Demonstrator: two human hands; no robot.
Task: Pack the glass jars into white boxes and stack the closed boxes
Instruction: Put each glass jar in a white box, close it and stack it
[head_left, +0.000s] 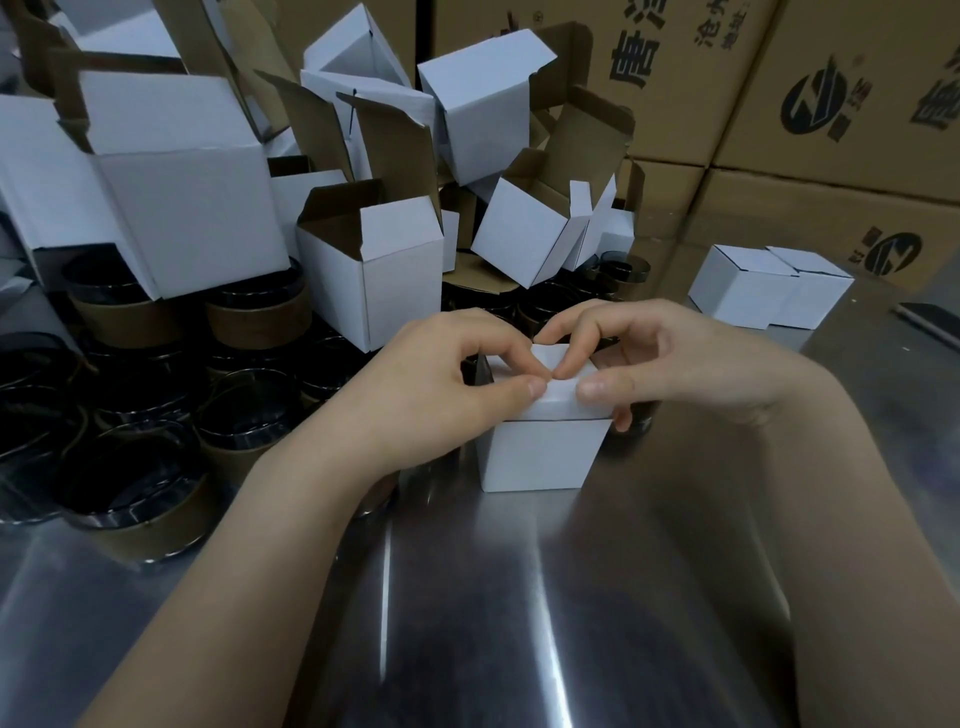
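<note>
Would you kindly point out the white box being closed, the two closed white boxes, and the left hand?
white cardboard box being closed (540, 457): head view, front wall.
two closed white boxes (737, 296): head view, left box's front.
left hand (431, 379): head view, back.

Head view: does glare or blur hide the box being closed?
Head view: glare streaks the steel table, not the white box; left hand and right hand pinching its lid look fairly sharp; edges bow from the wide lens; back cartons sit dim.
</note>
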